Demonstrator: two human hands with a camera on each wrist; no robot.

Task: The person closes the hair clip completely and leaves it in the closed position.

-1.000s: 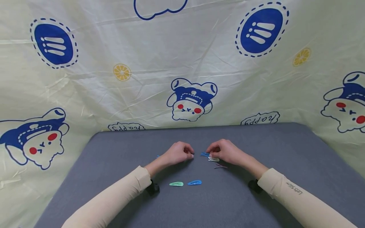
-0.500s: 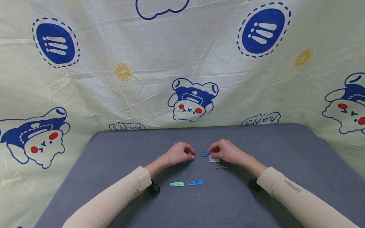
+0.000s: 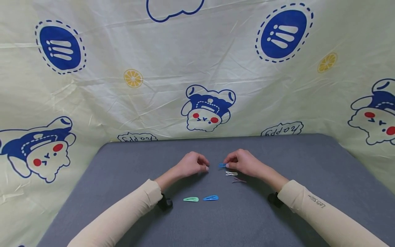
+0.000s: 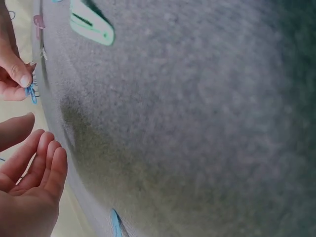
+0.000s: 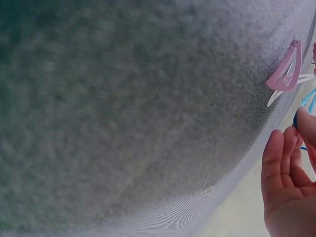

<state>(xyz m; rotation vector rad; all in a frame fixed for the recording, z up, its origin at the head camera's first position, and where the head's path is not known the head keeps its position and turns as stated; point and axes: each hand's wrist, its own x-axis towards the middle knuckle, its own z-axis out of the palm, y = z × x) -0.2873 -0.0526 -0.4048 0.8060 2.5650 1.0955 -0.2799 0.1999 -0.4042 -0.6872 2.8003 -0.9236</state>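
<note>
My right hand pinches a blue snap hair clip between thumb and fingertips, over the far middle of the table; the left wrist view shows this blue clip too. Just below the hand lie a white hair clip and a pink hair clip. In the right wrist view the pink clip overlaps the white clip. To the left, facing the right hand across a small gap, my left hand has loosely bent fingers with nothing between them.
Nearer on the grey table lie a green hair clip and a blue hair clip side by side. Another blue clip lies below the left hand in its wrist view. A printed curtain hangs behind the table.
My right hand has moved slightly up and away with the pinched blue clip, which now sits apart from the white clip. My left hand has shifted slightly left and away.
</note>
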